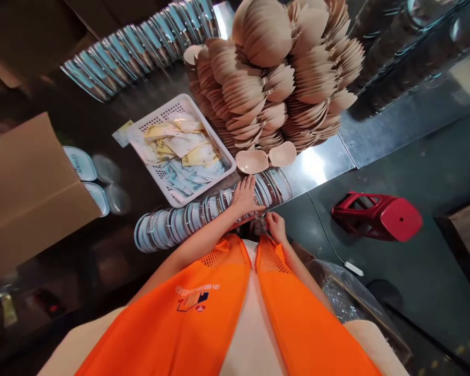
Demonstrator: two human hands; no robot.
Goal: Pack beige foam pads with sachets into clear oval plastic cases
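Note:
My left hand (243, 197) lies with its fingers stretched out over a curved row of clear plastic cases (180, 223) with pale blue inserts, standing on edge along the near side of the table. Just right of it, at the table edge, my right hand (276, 226) has its fingers curled in; what they hold, if anything, is hidden. Beyond the row sits a white basket (172, 201) of yellow, white and pale blue packets (196, 156). A beige pair of bra cups (253, 162) lies beside it, in front of tall nested stacks of bra cups (243, 99).
More clear cases (141, 49) stand in a row at the back left, with others at the back right. An open cardboard box (35, 193) is on the left. On the floor to the right are a red stool (376, 215) and a white power strip (353, 269) with its cable.

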